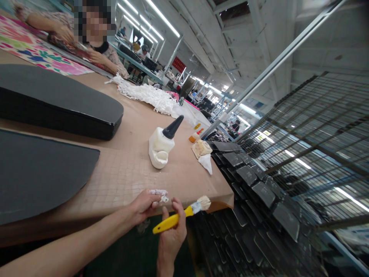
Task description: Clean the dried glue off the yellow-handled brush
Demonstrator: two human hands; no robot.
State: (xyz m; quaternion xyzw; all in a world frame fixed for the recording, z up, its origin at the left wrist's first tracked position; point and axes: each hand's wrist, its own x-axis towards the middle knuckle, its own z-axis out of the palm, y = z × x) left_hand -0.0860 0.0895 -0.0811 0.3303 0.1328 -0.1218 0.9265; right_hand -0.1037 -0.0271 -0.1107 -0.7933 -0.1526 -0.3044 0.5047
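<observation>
My right hand [171, 234] is closed around a yellow-handled brush [180, 216] whose pale bristles point up and to the right, just off the table's near edge. My left hand [145, 206] rests at that edge with its fingers pinched on a small white scrap [160, 193]. A white glue bottle with a black nozzle [162, 145] stands on the brown table [129, 173] a little beyond both hands.
Two large flat black panels [54, 100] lie on the table's left side. White lacy material [147, 96] stretches across the far end, near a seated person [98, 38]. A rag and small bottle [201, 148] sit at the right edge. Stacked dark pieces fill a wire rack [259, 200] at right.
</observation>
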